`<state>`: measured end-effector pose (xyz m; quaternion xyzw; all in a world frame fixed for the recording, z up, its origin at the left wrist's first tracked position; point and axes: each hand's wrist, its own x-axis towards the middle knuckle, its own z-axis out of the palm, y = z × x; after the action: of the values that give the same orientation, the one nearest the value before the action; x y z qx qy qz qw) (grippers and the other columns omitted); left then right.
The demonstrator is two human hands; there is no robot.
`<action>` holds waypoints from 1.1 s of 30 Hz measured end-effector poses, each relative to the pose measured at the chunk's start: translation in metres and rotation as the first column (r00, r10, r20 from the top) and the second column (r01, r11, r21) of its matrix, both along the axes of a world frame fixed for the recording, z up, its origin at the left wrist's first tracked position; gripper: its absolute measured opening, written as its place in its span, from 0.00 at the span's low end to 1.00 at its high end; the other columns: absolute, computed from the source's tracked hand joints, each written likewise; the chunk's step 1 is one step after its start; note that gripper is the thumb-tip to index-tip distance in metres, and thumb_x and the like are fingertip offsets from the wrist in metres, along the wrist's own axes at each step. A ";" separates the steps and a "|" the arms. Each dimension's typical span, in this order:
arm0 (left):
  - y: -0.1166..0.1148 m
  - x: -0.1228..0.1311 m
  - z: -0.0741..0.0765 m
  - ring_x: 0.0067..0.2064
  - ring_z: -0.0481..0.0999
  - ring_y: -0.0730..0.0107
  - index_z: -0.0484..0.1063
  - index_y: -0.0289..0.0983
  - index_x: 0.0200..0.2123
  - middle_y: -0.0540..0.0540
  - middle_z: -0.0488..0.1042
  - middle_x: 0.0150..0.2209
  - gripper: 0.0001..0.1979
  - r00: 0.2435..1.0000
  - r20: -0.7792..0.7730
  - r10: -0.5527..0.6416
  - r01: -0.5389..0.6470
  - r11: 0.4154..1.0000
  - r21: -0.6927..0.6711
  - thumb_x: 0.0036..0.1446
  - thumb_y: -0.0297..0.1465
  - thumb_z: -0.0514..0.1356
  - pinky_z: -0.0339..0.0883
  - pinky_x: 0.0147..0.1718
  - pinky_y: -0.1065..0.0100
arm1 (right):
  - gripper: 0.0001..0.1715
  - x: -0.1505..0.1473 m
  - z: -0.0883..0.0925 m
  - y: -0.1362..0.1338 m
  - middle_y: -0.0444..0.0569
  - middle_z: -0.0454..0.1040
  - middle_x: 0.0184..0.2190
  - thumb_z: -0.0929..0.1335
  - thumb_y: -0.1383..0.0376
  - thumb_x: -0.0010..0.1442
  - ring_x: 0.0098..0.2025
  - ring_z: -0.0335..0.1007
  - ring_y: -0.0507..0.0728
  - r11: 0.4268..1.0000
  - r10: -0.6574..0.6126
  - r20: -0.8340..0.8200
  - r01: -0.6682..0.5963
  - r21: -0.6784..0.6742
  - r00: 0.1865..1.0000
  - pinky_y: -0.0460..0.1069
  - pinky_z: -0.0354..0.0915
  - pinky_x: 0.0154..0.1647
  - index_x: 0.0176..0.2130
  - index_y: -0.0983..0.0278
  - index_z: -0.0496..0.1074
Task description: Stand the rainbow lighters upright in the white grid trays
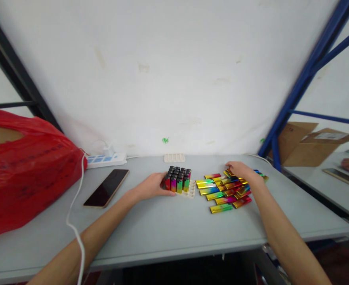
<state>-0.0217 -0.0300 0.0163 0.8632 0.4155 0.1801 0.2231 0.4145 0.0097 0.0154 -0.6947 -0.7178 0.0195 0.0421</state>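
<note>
Several lighters [177, 179] with black tops stand upright in rows in a white holed tray [191, 189], whose right-hand holes show bare. My left hand [155, 185] is closed round the left side of this tray and its lighters, thumb at the front; the far fingers are hidden. To the right lies a loose pile of shiny lighters [223, 194] in gold, red, green, blue and pink, on their sides. My right hand [240, 170] reaches over the back of the pile, fingers bent down and pinched on a gold lighter [229, 173], its grip partly covered.
A second white tray [174, 158] lies against the wall. Left of my hand are a phone [107, 188], a power strip [105, 160], a white cable [73, 225] and a red bag [28, 170]. A blue post [307, 79] and cardboard box [307, 144] stand right.
</note>
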 end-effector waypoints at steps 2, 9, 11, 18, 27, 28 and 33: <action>0.000 0.000 0.000 0.42 0.81 0.50 0.77 0.39 0.48 0.44 0.85 0.42 0.35 1.000 0.002 0.003 -0.003 1.000 0.000 0.46 0.59 0.72 0.73 0.42 0.62 | 0.27 0.001 0.002 -0.001 0.59 0.83 0.56 0.65 0.76 0.63 0.59 0.79 0.63 1.000 0.018 -0.012 -0.018 -0.008 1.000 0.51 0.68 0.62 0.56 0.65 0.82; 0.001 0.000 0.000 0.42 0.81 0.50 0.77 0.38 0.47 0.43 0.84 0.43 0.35 1.000 -0.020 0.006 -0.006 1.000 -0.007 0.47 0.58 0.73 0.73 0.42 0.62 | 0.19 0.002 0.011 -0.007 0.53 0.86 0.49 0.70 0.72 0.60 0.52 0.82 0.63 0.994 0.096 -0.065 -0.099 -0.051 0.993 0.50 0.71 0.54 0.48 0.61 0.86; 0.001 0.000 -0.001 0.42 0.81 0.50 0.77 0.38 0.47 0.43 0.84 0.42 0.35 1.000 -0.013 0.006 -0.006 1.000 -0.007 0.47 0.58 0.73 0.73 0.42 0.62 | 0.16 0.000 0.012 -0.007 0.54 0.86 0.47 0.71 0.69 0.62 0.49 0.83 0.63 0.994 0.089 -0.052 -0.092 -0.062 0.995 0.49 0.71 0.49 0.47 0.62 0.86; 0.001 -0.001 -0.001 0.42 0.81 0.51 0.77 0.38 0.47 0.44 0.84 0.42 0.35 1.000 -0.002 -0.004 0.004 1.000 -0.007 0.47 0.59 0.72 0.72 0.42 0.63 | 0.12 -0.008 0.010 -0.004 0.60 0.86 0.44 0.71 0.64 0.67 0.46 0.82 0.63 0.994 0.080 -0.038 -0.077 0.078 0.996 0.50 0.69 0.47 0.43 0.67 0.84; 0.001 0.000 -0.002 0.40 0.81 0.52 0.77 0.38 0.46 0.45 0.84 0.40 0.36 1.000 -0.006 0.006 -0.006 1.000 0.008 0.46 0.60 0.72 0.72 0.40 0.63 | 0.34 -0.051 -0.003 0.002 0.44 0.75 0.23 0.69 0.40 0.63 0.26 0.69 0.56 0.917 0.239 -0.695 0.078 0.392 0.678 0.50 0.65 0.32 0.48 0.66 0.80; 0.001 0.000 -0.002 0.40 0.81 0.52 0.77 0.39 0.46 0.45 0.84 0.40 0.35 1.000 -0.013 0.008 -0.007 1.000 0.010 0.46 0.60 0.72 0.72 0.40 0.63 | 0.35 -0.058 -0.003 0.002 0.43 0.72 0.22 0.71 0.38 0.60 0.26 0.67 0.55 0.916 0.266 -0.751 0.083 0.391 0.604 0.50 0.65 0.31 0.45 0.65 0.80; 0.001 0.000 -0.002 0.42 0.82 0.51 0.76 0.38 0.48 0.43 0.84 0.44 0.35 1.000 -0.028 -0.001 0.001 1.000 0.006 0.48 0.58 0.72 0.72 0.42 0.62 | 0.35 -0.093 -0.002 -0.009 0.44 0.72 0.28 0.74 0.33 0.52 0.30 0.67 0.53 0.957 0.264 -0.940 0.059 0.283 0.217 0.49 0.68 0.33 0.33 0.62 0.74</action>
<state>-0.0221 -0.0289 0.0142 0.8666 0.4175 0.1690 0.2150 0.3217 0.0011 0.0139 -0.4689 -0.5750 0.3567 0.5677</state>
